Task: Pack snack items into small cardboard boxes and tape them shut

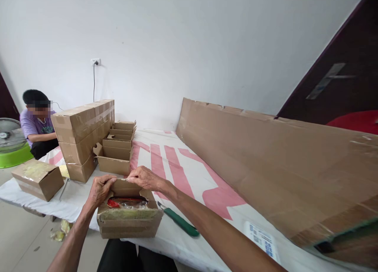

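Both bare forearms reach forward from the lower edge, converging at centre. The left hand (100, 189) is curled, fingers bent and knuckles up; the right hand (146, 178) lies flatter beside it, thumb and fingertips pinched, the two hands close together.

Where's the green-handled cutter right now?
In the head view, the green-handled cutter lies on the white sheet, just right of the open box, under the right forearm.

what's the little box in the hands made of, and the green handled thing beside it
The small box under the left hand and right hand looks like matte brown corrugated cardboard, going by its raw folded flaps. The green-handled tool seems to be smooth plastic with a short metal tip, probably a cutter.
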Demonstrator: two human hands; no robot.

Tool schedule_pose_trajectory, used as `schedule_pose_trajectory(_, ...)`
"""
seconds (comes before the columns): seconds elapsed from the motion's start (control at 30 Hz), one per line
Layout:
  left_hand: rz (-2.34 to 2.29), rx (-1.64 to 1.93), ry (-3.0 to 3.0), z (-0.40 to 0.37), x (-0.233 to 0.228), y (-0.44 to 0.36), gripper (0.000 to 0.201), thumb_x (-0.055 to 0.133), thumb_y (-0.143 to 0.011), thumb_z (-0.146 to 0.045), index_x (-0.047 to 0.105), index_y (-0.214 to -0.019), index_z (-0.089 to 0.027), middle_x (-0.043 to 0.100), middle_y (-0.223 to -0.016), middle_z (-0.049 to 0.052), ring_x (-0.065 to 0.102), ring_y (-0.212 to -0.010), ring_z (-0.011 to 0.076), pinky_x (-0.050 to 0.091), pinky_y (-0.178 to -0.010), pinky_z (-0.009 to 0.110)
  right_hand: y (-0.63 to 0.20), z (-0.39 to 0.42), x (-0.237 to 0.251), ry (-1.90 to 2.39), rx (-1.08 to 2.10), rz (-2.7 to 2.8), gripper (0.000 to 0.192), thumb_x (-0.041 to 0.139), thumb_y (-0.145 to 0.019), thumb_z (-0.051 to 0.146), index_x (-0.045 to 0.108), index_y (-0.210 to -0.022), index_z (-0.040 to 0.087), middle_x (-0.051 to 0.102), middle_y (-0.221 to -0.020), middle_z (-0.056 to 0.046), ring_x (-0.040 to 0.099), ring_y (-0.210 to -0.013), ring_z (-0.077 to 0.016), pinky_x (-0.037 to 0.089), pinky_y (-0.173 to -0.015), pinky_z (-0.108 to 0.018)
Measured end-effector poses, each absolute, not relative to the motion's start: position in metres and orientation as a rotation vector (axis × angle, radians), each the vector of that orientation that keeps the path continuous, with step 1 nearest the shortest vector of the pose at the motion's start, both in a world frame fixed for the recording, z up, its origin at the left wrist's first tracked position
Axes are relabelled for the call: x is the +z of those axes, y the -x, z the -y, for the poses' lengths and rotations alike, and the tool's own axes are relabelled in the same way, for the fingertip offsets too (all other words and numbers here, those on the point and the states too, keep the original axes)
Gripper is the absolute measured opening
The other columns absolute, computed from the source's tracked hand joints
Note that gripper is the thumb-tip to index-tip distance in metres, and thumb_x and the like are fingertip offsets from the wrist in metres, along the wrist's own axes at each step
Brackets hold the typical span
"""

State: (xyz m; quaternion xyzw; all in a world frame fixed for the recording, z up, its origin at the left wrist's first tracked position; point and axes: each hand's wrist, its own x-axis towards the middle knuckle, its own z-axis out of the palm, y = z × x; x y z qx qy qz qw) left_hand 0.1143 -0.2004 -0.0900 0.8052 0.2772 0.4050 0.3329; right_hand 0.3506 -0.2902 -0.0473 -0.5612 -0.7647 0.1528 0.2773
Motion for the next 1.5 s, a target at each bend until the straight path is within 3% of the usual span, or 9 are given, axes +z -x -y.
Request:
schedule_pose_trajectory(0.17,-0.674,0.985,-2.140,0.197,-0.087,-0.112,0.037,0.070,-0.086,-0.045,0.088,-0.105,-0.019,0.086,-0.107,0.010,0.078,-0.094,0.0265,0.059,-0.087,0.032,-0.345,0.290,-0.056,1.507,0.229,2.088,0.033,0.055,-0.094,0.020,0.065,-0.063,0.016,0.063,-0.064,0.001,0.047,-0.063,-0.0111,0.028,-0.063,-0.026)
schedule_pose_trajectory(0.3,-0.672,0.858,-2.307,0.198,-0.073,-0.115,0.041,0.059,-0.095,-0.046,0.086,-0.086,-0.017,0.082,-0.084,0.005,0.071,-0.075,0.0205,0.051,-0.069,0.025,-0.340,0.291,-0.059,1.511,0.146,2.128,0.032,0.056,-0.096,0.019,0.068,-0.066,0.018,0.071,-0.073,-0.002,0.054,-0.067,-0.0134,0.031,-0.067,-0.027)
schedule_pose_trajectory(0.4,-0.656,0.763,-2.428,0.197,-0.062,-0.123,0.048,0.054,-0.098,-0.045,0.076,-0.067,-0.015,0.066,-0.062,-0.001,0.054,-0.060,0.0138,0.036,-0.055,0.022,-0.338,0.293,-0.055,1.522,0.080,2.174,0.029,0.056,-0.099,0.021,0.077,-0.080,0.019,0.079,-0.088,-0.007,0.062,-0.077,-0.0168,0.036,-0.071,-0.028)
schedule_pose_trajectory(0.53,-0.588,0.690,-2.512,0.194,-0.058,-0.132,0.042,0.060,-0.095,-0.039,0.069,-0.061,-0.015,0.051,-0.054,-0.004,0.041,-0.056,0.0104,0.027,-0.054,0.023,-0.354,0.304,-0.039,1.548,0.269,2.096,0.022,0.060,-0.098,0.027,0.081,-0.092,0.022,0.080,-0.090,-0.003,0.065,-0.080,-0.0170,0.039,-0.072,-0.026)
schedule_pose_trajectory(0.7,-0.583,0.740,-2.577,0.191,-0.062,-0.135,0.035,0.060,-0.097,-0.034,0.073,-0.070,-0.016,0.063,-0.061,0.000,0.045,-0.058,0.0117,0.031,-0.060,0.025,-0.381,0.315,-0.031,1.569,0.573,1.940,0.017,0.065,-0.087,0.022,0.081,-0.088,0.018,0.077,-0.084,-0.002,0.065,-0.077,-0.0167,0.041,-0.069,-0.025)
schedule_pose_trajectory(0.93,-0.567,0.709,-2.610,0.188,-0.056,-0.130,0.035,0.056,-0.101,-0.041,0.082,-0.090,-0.021,0.077,-0.076,0.004,0.058,-0.064,0.0150,0.038,-0.064,0.025,-0.377,0.314,-0.047,1.644,0.371,1.850,0.022,0.062,-0.089,0.020,0.081,-0.079,0.016,0.073,-0.073,-0.003,0.062,-0.072,-0.0164,0.039,-0.068,-0.027)
schedule_pose_trajectory(1.2,-0.590,0.686,-2.669,0.182,-0.057,-0.131,0.038,0.058,-0.099,-0.036,0.074,-0.068,-0.020,0.061,-0.056,0.000,0.047,-0.053,0.0126,0.031,-0.059,0.027,-0.372,0.318,-0.044,1.753,0.202,1.932,0.025,0.061,-0.098,0.022,0.084,-0.089,0.019,0.082,-0.087,-0.006,0.071,-0.081,-0.0191,0.043,-0.073,-0.027)
schedule_pose_trajectory(1.4,-0.651,0.706,-2.598,0.183,-0.050,-0.115,0.028,0.063,-0.096,-0.038,0.082,-0.084,-0.021,0.079,-0.076,0.003,0.063,-0.066,0.0153,0.040,-0.064,0.024,-0.370,0.328,-0.049,1.877,0.016,1.917,0.034,0.060,-0.104,0.026,0.071,-0.136,0.022,0.082,-0.103,-0.010,0.075,-0.097,-0.0245,0.049,-0.084,-0.031)
schedule_pose_trajectory(1.5,-0.686,0.801,-2.539,0.184,-0.053,-0.102,0.026,0.064,-0.095,-0.038,0.081,-0.085,-0.021,0.079,-0.079,0.004,0.067,-0.070,0.0172,0.046,-0.065,0.025,-0.374,0.336,-0.053,1.697,-0.079,1.893,0.038,0.056,-0.103,0.019,0.067,-0.140,0.020,0.079,-0.118,-0.012,0.073,-0.110,-0.0251,0.054,-0.095,-0.036)
